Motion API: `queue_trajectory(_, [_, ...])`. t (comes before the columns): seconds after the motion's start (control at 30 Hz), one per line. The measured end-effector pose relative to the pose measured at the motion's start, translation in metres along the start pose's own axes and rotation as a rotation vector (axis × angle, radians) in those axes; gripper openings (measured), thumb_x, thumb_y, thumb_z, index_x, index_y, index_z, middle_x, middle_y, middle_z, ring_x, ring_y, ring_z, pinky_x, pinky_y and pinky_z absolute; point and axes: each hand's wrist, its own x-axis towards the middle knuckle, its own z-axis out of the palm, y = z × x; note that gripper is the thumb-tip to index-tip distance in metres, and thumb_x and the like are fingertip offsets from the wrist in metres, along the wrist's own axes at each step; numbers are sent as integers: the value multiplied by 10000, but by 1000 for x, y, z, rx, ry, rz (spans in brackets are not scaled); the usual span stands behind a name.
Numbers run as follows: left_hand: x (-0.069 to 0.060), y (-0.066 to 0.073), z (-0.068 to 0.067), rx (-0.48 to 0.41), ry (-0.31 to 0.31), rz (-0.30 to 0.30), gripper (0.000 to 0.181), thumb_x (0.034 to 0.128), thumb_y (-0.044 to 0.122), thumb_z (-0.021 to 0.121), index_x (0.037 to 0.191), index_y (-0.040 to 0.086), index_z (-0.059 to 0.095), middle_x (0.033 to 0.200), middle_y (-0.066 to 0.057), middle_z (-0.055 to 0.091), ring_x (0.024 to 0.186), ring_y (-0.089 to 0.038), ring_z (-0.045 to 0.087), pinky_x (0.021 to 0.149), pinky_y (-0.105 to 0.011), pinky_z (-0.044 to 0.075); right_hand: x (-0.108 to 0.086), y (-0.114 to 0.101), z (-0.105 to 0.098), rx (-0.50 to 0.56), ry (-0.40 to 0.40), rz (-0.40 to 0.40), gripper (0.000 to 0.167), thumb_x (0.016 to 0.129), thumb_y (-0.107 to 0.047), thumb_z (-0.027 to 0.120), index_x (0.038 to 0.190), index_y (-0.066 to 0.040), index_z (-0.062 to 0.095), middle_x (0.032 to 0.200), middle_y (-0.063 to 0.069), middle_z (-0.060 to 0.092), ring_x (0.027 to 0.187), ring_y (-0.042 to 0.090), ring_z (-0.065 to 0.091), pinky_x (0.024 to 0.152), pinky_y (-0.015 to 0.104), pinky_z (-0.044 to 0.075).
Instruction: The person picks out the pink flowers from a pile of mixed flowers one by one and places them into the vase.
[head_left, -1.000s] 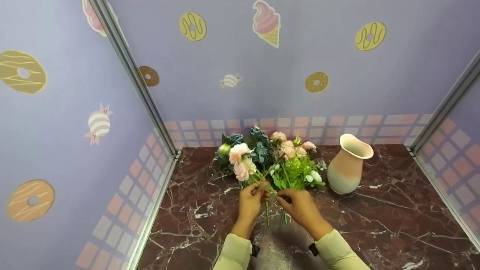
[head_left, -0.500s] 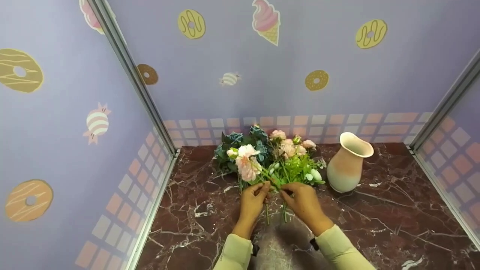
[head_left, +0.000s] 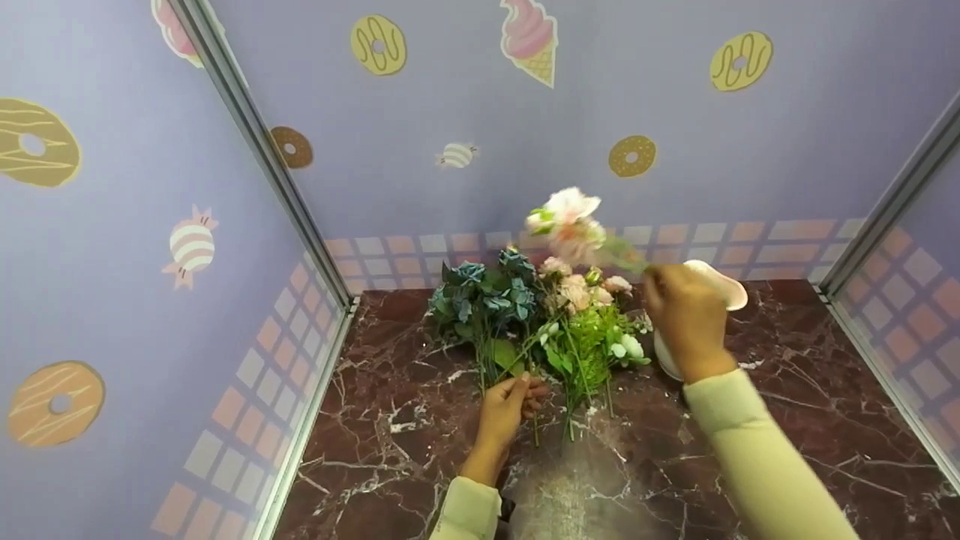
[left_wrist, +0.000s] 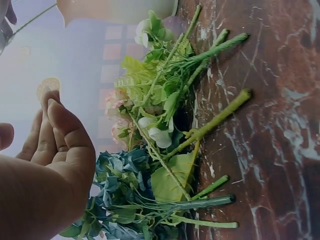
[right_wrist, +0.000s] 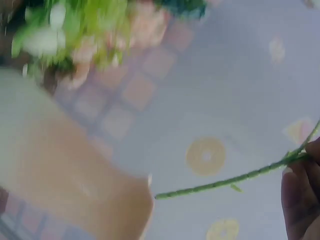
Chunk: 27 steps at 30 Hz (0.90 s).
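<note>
My right hand pinches the green stem of a light pink flower spray, lifted in front of the vase. In the right wrist view the stem's lower end is beside the rim of the vase. My left hand is held low, near the stems of the flowers on the table; in the left wrist view its fingers are loosely bent and hold nothing. Blue flowers, pink flowers and green foliage with white blooms lie behind it.
The dark red marble table reaches the patterned back wall. Metal-edged side panels stand left and right. Several cut stem ends point toward the table's front.
My right hand has moved up and right to the vase, carrying the light pink spray away from my left hand. The left hand has released the spray and stays low, having moved little.
</note>
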Motion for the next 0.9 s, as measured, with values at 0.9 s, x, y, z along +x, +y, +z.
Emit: queue_trajectory(0.9, [-2, -7, 0, 6, -10, -30, 405, 1206, 254, 564, 1228, -96, 766, 1143, -250, 859, 820, -115, 753, 729, -243, 587, 3, 53, 6, -48, -82, 284, 180, 995, -48, 688, 982, 53, 837, 919, 301, 816, 848, 587, 764, 753, 744, 567])
